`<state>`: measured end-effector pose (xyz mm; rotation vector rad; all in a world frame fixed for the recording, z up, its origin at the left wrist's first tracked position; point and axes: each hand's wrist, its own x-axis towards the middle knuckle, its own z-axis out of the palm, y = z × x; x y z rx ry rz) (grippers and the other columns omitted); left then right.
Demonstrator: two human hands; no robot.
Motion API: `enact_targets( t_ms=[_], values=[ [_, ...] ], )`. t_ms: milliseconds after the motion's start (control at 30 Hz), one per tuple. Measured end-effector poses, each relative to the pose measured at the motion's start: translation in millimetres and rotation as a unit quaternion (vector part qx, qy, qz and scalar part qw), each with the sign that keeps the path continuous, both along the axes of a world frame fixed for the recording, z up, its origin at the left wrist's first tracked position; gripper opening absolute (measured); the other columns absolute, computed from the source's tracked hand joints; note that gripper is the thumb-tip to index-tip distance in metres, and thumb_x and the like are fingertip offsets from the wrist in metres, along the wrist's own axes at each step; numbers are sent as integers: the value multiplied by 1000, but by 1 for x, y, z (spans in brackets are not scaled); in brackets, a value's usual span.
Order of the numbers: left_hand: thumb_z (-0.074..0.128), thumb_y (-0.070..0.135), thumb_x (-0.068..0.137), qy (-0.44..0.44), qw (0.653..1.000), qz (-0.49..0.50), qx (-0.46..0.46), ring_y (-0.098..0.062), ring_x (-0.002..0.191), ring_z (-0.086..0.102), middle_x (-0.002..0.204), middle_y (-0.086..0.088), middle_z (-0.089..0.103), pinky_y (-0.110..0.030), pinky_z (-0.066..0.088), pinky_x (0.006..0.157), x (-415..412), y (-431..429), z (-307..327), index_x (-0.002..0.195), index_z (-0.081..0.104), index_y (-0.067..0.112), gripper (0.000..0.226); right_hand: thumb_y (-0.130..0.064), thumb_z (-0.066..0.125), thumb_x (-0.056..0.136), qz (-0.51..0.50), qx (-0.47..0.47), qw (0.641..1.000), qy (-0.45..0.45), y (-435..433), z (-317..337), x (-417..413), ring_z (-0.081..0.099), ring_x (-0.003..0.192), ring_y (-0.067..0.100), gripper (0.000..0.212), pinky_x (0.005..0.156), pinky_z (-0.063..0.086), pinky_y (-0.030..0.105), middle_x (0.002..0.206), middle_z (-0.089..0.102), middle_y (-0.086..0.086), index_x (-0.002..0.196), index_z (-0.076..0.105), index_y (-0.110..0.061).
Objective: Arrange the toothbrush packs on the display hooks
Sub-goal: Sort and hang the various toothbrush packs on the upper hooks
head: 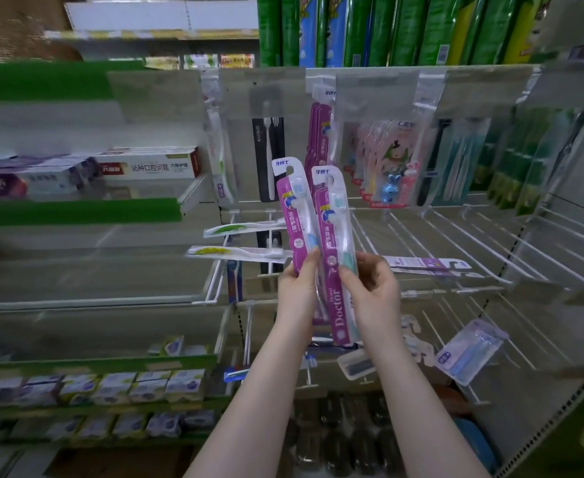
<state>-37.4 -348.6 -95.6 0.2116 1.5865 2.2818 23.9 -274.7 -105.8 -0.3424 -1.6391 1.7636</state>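
Shop shelving ahead, many wire hooks (473, 246) bare, so plenty left to hang. Now the left grip (297, 288) clasps one purple toothbrush pack (292, 215), the right grip (375, 288) pinches a second pack (333, 236), both upright before the rack, neither hooked yet. Above, matching purple packs (319, 132) already hang; each blister holds one brush.

left purple pack (292, 219) base hidden, shelves (76, 215) blurred

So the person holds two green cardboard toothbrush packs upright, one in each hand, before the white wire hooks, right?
Not green: the head view shows two purple cardboard toothbrush packs held upright, one in the left hand and one in the right hand, before the white wire hooks.
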Motion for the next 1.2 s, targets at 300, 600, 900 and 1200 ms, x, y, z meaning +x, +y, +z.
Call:
enact_targets(
  t_ms=[300, 600, 900, 1200],
  values=[
    [62, 34, 88, -44, 998, 48, -21, -31, 88, 65, 97, -8, 68, -43, 55, 80, -24, 20, 24, 98, 61, 17, 20, -23, 58, 91, -34, -4, 999, 4, 33, 15, -28, 70, 81, 13, 27, 70, 57, 30, 94, 70, 1, 117, 52, -25],
    [59, 36, 90, 35, 997, 49, -48, -29, 100, 64, 102, -9, 70, -48, 48, 96, -47, 40, 39, 92, 64, 22, 15, -22, 58, 92, -16, -17, 1000, 16, 58, 32, -51, 67, 65, 21, 24, 61, 56, 33, 72, 69, 2, 115, 55, -27],
    [52, 38, 93, 99, 994, 10, -40, -20, 62, 69, 66, -4, 71, -34, 56, 68, -61, 40, 51, 105, 63, 13, 30, -10, 53, 94, 29, -13, 997, 67, 70, 49, -65, 66, 67, 12, 37, 62, 58, 28, 87, 67, 1, 129, 46, -19],
    [50, 39, 94, 117, 991, 5, -57, -18, 58, 66, 70, -6, 72, -28, 52, 59, -77, 35, 56, 103, 61, 19, 24, -7, 49, 95, 2, -7, 995, 104, 73, 49, -70, 63, 62, 1, 30, 57, 53, 16, 89, 66, -3, 118, 50, -25]
  ],
)
